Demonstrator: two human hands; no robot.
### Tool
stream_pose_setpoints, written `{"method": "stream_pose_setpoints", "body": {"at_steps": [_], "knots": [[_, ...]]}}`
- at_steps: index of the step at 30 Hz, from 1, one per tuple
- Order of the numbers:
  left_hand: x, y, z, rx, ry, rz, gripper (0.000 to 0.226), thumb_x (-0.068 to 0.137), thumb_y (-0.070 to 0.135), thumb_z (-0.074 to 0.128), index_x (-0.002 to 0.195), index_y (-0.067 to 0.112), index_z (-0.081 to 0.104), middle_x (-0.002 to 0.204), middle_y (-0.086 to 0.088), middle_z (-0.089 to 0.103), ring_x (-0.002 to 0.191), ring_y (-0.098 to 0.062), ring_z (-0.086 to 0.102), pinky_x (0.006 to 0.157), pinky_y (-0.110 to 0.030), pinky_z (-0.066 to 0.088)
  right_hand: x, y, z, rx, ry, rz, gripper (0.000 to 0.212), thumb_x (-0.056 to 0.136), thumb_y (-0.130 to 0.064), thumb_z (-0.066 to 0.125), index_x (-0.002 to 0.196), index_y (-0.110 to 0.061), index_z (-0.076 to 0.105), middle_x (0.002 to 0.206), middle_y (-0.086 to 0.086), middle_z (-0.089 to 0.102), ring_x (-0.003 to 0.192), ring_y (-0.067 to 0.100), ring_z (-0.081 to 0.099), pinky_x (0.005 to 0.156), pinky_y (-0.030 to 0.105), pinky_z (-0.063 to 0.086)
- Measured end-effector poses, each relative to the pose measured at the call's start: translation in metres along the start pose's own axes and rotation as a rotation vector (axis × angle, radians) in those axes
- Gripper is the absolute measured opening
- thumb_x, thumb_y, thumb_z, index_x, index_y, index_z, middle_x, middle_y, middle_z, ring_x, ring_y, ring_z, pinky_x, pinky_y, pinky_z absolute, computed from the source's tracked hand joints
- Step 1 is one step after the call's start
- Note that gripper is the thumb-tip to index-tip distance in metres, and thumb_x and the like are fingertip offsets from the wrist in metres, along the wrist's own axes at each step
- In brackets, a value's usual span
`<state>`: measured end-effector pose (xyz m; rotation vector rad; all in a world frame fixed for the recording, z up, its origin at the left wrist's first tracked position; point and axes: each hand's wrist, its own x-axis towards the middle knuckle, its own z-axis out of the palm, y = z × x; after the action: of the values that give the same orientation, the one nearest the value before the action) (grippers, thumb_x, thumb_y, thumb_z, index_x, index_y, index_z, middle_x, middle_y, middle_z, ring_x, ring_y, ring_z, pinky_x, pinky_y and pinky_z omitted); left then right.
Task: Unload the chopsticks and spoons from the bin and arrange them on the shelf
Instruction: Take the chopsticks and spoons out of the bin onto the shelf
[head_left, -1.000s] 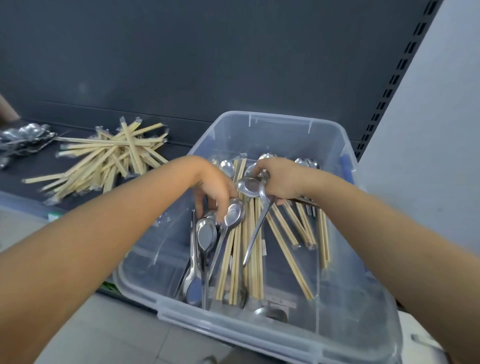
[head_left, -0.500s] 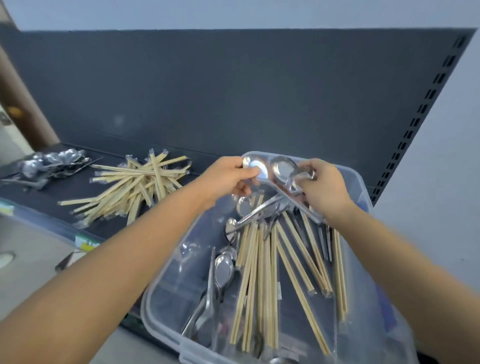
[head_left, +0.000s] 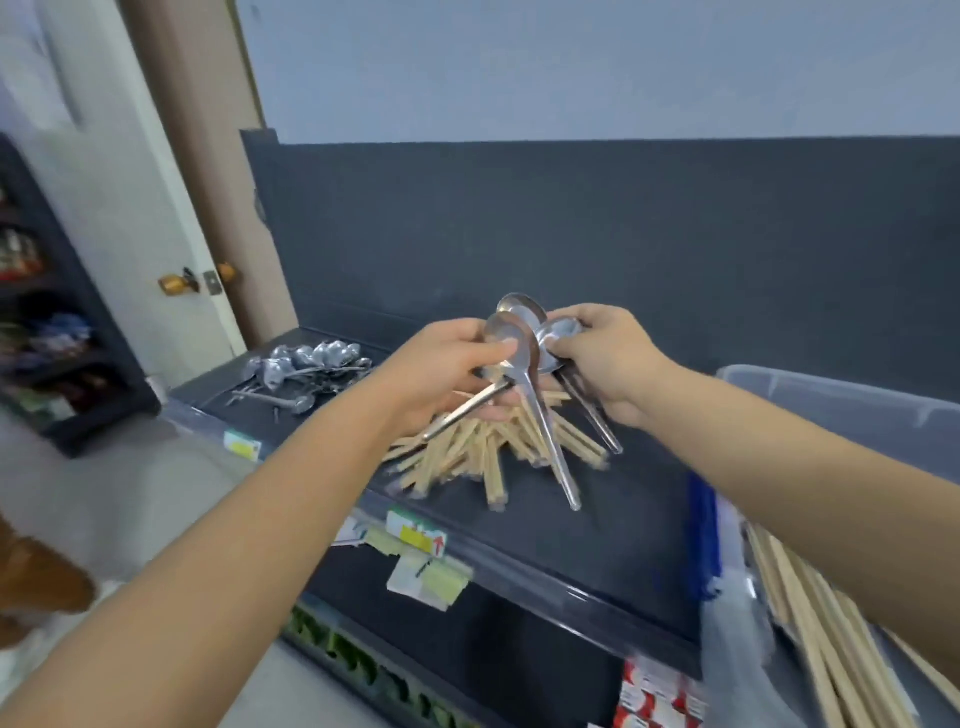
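While the spoon heap (head_left: 306, 371) waits on the shelf (head_left: 597, 519) at nine o'clock, the left hand (head_left: 447, 364) and right hand (head_left: 602, 353) each clasp the spoon bundle (head_left: 522, 325) by its bowls, likely so none slips. Handles fan down above the chopstick pile (head_left: 467, 452); the clear bin (head_left: 831, 405), holding more chopsticks (head_left: 810, 623), sits at four o'clock.

Silver spoons (head_left: 524, 353), pale tan chopsticks (head_left: 467, 457), dark grey shelf (head_left: 613, 525), clear bin (head_left: 831, 395).

Bin (head_left: 831, 402) partly off-frame right; chopstick pile (head_left: 470, 457) perhaps half behind left hand (head_left: 441, 369).
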<state>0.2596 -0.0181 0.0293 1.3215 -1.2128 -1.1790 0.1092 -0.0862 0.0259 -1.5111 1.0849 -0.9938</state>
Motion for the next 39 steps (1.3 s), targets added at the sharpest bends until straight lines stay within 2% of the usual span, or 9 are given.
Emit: {"method": "stream_pose_setpoints", "body": {"at_steps": [8, 13, 19, 22, 25, 28, 31, 34, 39], "knots": [[0.006, -0.05, -0.176, 0.101, 0.06, -0.072, 0.006, 0.094, 0.008, 0.057, 0.091, 0.003, 0.06, 0.073, -0.011, 0.065, 0.05, -0.01, 0.062, 0.045, -0.019, 0.048, 0.033, -0.005, 0.183, 0.188, -0.101, 0.208, 0.015, 0.09, 0.009, 0.05, 0.094, 0.0, 0.061, 0.074, 0.014, 0.061, 0.052, 0.016, 0.063, 0.046, 0.026, 0.054], [0.038, -0.088, -0.243, 0.105, 0.1, -0.126, 0.007, 0.093, 0.008, 0.059, 0.088, 0.004, 0.062, 0.066, -0.009, 0.064, 0.049, -0.014, 0.061, 0.041, -0.02, 0.045, 0.075, 0.014, 0.245, 0.201, -0.187, 0.308, 0.013, 0.088, 0.006, 0.052, 0.091, -0.002, 0.062, 0.064, 0.008, 0.06, 0.052, 0.013, 0.062, 0.053, 0.027, 0.057], [0.111, -0.128, -0.322, 0.187, 0.16, -0.204, 0.008, 0.089, 0.003, 0.062, 0.087, 0.001, 0.055, 0.072, -0.018, 0.058, 0.043, -0.014, 0.056, 0.038, -0.02, 0.043, 0.164, 0.055, 0.304, 0.202, -0.167, 0.445, 0.01, 0.088, 0.005, 0.056, 0.088, -0.005, 0.06, 0.08, 0.011, 0.061, 0.063, 0.018, 0.059, 0.059, 0.029, 0.06], [0.149, -0.14, -0.357, 0.279, 0.19, -0.24, 0.008, 0.087, 0.001, 0.063, 0.092, 0.002, 0.057, 0.073, -0.019, 0.057, 0.04, -0.013, 0.056, 0.04, -0.022, 0.047, 0.208, 0.077, 0.329, 0.191, -0.121, 0.522, 0.027, 0.088, 0.009, 0.055, 0.113, -0.002, 0.054, 0.09, 0.016, 0.058, 0.062, 0.019, 0.058, 0.064, 0.031, 0.06], [0.185, -0.148, -0.385, 0.37, 0.167, -0.239, 0.012, 0.086, 0.003, 0.066, 0.09, 0.003, 0.054, 0.068, -0.016, 0.058, 0.041, -0.014, 0.054, 0.036, -0.021, 0.042, 0.242, 0.089, 0.35, 0.11, -0.078, 0.497, 0.038, 0.085, 0.014, 0.055, 0.118, -0.003, 0.049, 0.093, 0.014, 0.055, 0.061, 0.019, 0.058, 0.067, 0.032, 0.059], [0.213, -0.157, -0.402, 0.452, 0.183, -0.176, 0.015, 0.082, 0.006, 0.07, 0.09, 0.008, 0.058, 0.071, -0.007, 0.061, 0.041, -0.009, 0.054, 0.036, -0.02, 0.041, 0.26, 0.088, 0.362, 0.006, -0.062, 0.436, 0.035, 0.087, 0.014, 0.053, 0.115, -0.005, 0.047, 0.09, 0.008, 0.051, 0.06, 0.018, 0.057, 0.054, 0.026, 0.057], [0.234, -0.163, -0.408, 0.629, 0.113, -0.039, 0.015, 0.081, 0.01, 0.072, 0.089, 0.016, 0.061, 0.072, 0.007, 0.062, 0.056, -0.011, 0.059, 0.058, -0.027, 0.05, 0.271, 0.092, 0.369, -0.198, -0.077, 0.373, 0.031, 0.088, 0.012, 0.051, 0.111, -0.009, 0.048, 0.098, 0.004, 0.051, 0.061, 0.016, 0.057, 0.045, 0.022, 0.055], [0.25, -0.169, -0.414, 0.789, -0.005, 0.076, 0.011, 0.083, 0.02, 0.069, 0.091, 0.023, 0.061, 0.078, 0.014, 0.062, 0.073, -0.011, 0.061, 0.074, -0.031, 0.051, 0.275, 0.093, 0.373, -0.526, -0.053, 0.248, 0.031, 0.087, 0.006, 0.051, 0.111, -0.013, 0.054, 0.099, 0.001, 0.057, 0.068, 0.018, 0.059, 0.056, 0.032, 0.059], [0.27, -0.175, -0.419, 1.039, -0.169, 0.319, 0.018, 0.086, 0.027, 0.06, 0.104, 0.024, 0.058, 0.1, 0.004, 0.067, 0.088, -0.021, 0.064, 0.073, -0.037, 0.053, 0.262, 0.089, 0.385, -0.959, 0.008, 0.167, 0.03, 0.087, -0.001, 0.051, 0.116, -0.009, 0.057, 0.118, 0.01, 0.055, 0.105, 0.027, 0.056, 0.082, 0.029, 0.045]]}}
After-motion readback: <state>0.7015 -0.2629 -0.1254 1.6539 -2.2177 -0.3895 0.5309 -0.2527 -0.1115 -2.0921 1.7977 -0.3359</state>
